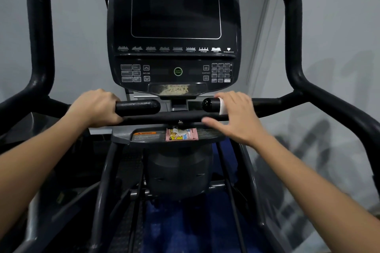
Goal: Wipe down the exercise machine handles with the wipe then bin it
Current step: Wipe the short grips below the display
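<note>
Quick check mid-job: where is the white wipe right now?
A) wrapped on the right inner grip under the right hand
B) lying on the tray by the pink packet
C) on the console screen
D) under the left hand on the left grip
A: the wipe shows white around the right inner grip, under the right hand.

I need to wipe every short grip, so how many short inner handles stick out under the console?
2. The left inner handle is gripped by the left hand; the right inner handle has the wipe under the right hand. None appear hidden.
</note>
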`<state>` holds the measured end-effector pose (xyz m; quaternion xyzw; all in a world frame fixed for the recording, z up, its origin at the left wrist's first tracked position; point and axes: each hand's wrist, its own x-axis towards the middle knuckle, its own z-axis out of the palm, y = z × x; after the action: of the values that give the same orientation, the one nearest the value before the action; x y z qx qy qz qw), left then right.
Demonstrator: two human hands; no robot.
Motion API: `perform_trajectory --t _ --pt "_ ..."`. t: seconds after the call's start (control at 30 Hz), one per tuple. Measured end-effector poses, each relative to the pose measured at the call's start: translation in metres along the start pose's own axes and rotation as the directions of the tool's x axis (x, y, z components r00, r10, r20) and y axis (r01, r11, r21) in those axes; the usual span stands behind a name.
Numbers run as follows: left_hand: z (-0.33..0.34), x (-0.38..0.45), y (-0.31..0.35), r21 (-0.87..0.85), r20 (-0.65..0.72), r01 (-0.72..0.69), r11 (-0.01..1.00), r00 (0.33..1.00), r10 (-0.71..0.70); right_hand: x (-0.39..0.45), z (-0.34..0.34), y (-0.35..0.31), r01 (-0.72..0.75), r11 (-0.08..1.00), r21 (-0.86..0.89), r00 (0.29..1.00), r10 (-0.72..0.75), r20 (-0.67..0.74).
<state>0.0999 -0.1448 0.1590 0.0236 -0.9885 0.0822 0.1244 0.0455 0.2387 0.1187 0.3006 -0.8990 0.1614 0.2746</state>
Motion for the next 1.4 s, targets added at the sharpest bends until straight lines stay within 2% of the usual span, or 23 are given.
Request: perform_trajectory --t 0.1,0.23,0.3,0.33,0.5,0.63,0.8,0.9,0.97,1.1,1.23,1.3,1.4 --pt "-0.003 -0.001 0.001 -0.003 0.012 0.004 1.0 1.0 -0.004 -0.01 -0.011 0.039 0.025 0.997 -0.078 0.999 -0.021 0.05" --pt "-0.005 -0.002 0.003 -0.001 0.015 -0.001 1.0 1.0 0.001 -0.012 -0.021 0.075 -0.166 0.957 -0.238 0.979 0.19 0.079" --pt "-0.004 -0.002 0.002 0.009 0.006 -0.002 1.0 1.0 0.001 -0.002 -0.021 0.062 -0.284 0.925 -0.253 0.952 0.304 0.041" --pt "-0.003 -0.002 0.001 0.011 0.0 -0.005 1.0 1.0 0.005 0.006 -0.018 0.049 -0.294 0.921 -0.254 0.949 0.313 0.036" --pt "-0.005 -0.002 0.001 0.006 0.004 -0.004 1.0 1.0 0.004 0.018 0.012 -0.014 -0.124 0.975 -0.186 0.992 0.128 0.006" --pt "-0.005 -0.004 0.001 0.005 0.023 0.005 1.0 1.0 -0.005 -0.007 0.009 0.005 0.047 0.993 -0.108 0.999 -0.047 0.007" --pt "-0.005 -0.001 0.002 0.017 0.024 0.008 1.0 1.0 -0.009 -0.033 -0.018 0.081 -0.172 0.958 -0.229 0.983 0.181 0.018" --pt "-0.003 -0.001 0.001 0.022 0.018 0.008 1.0 1.0 -0.008 -0.019 -0.015 0.071 -0.265 0.935 -0.234 0.962 0.274 0.007" --pt "-0.003 -0.001 0.001 0.022 0.017 0.003 1.0 1.0 -0.004 -0.004 -0.004 0.043 -0.252 0.949 -0.192 0.967 0.252 -0.023" --pt "-0.003 0.0 0.002 0.022 0.016 0.01 1.0 1.0 -0.01 0.007 0.018 -0.018 -0.094 0.987 -0.126 0.993 0.085 -0.079" --pt "-0.004 -0.002 0.002 0.016 0.015 0.008 1.0 1.0 -0.008 -0.004 0.015 -0.011 0.083 0.992 -0.098 0.995 -0.088 -0.046" --pt "-0.004 -0.002 0.002 0.016 0.011 0.007 1.0 1.0 -0.007 -0.012 0.007 0.02 0.067 0.989 -0.134 0.997 -0.073 -0.036" --pt "-0.003 -0.002 0.002 0.017 0.005 0.006 1.0 1.0 -0.006 -0.024 -0.009 0.066 -0.106 0.966 -0.234 0.994 0.103 -0.024"
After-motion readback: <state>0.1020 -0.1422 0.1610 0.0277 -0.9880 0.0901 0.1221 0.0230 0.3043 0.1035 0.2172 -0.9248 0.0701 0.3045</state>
